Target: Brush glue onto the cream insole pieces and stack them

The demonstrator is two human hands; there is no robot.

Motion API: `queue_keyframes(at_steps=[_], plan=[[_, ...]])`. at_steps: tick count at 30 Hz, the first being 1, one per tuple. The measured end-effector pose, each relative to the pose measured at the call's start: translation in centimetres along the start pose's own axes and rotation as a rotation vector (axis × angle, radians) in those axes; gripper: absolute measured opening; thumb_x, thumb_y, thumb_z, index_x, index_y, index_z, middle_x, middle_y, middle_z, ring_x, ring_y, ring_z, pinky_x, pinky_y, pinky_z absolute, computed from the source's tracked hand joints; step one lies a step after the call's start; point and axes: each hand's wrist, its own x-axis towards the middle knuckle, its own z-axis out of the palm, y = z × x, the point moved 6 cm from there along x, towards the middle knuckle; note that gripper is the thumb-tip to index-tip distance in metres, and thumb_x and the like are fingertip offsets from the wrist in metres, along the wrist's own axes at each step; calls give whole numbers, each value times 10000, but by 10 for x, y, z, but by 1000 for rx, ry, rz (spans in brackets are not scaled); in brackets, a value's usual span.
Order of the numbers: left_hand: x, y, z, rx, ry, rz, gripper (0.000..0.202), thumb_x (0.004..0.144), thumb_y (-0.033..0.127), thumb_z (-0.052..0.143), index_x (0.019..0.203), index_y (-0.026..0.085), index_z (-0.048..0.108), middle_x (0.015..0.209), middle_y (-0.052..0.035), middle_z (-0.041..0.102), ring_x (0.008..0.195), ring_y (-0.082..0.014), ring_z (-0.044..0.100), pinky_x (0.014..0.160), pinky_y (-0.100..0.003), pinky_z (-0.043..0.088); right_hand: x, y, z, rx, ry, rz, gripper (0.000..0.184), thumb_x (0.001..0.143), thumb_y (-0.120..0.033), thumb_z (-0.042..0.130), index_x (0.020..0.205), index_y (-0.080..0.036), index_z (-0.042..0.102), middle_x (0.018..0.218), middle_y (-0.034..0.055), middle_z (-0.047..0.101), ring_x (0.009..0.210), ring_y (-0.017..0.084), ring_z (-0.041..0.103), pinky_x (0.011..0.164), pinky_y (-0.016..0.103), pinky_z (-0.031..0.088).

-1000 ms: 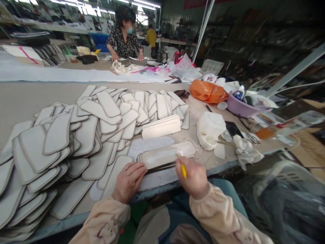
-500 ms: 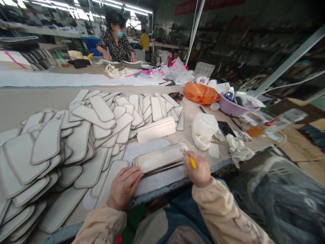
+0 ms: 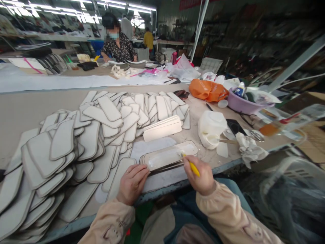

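Right hand (image 3: 202,177) is gripping yellow brush (image 3: 194,169), fingers wrapped round | panel stack (image 3: 165,157) is lying ahead-left of grip | left hand (image 3: 133,182) is touching its left end, hold unclear

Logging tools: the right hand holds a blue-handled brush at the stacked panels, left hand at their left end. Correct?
The head view shows the brush handle is yellow, not blue; the right hand, left hand and stacked panels are as stated.
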Motion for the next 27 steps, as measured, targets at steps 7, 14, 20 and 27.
queue_keyframes(at_steps=[7,14,20,27], plan=[[3,3,-1,33,-41,20,185,795,112,647,965,180,676,964,-59,708,889,-174,629,845,-339,517,-13,-76,25,266,-157,-202,147,853,-166,472,863,-168,618,746,58,687,721,164,655,706,255,495],[2,2,-1,36,-24,38,220,767,86,671,966,179,675,972,-70,701,891,-185,627,827,-345,515,-6,-14,7,218,-123,40,176,897,-236,460,906,-186,628,787,40,699,729,155,665,704,239,479],[2,2,0,20,-18,34,241,754,72,676,969,181,675,964,-69,699,883,-180,626,806,-338,525,-8,50,-24,83,68,291,198,899,-313,482,872,-194,638,757,40,688,697,183,661,657,271,462],[1,8,-2,73,-29,15,230,759,78,670,962,187,679,966,-67,696,887,-172,636,802,-322,531,-3,-19,24,689,-135,110,162,924,-255,465,963,-209,615,809,20,663,739,132,633,712,230,479]])
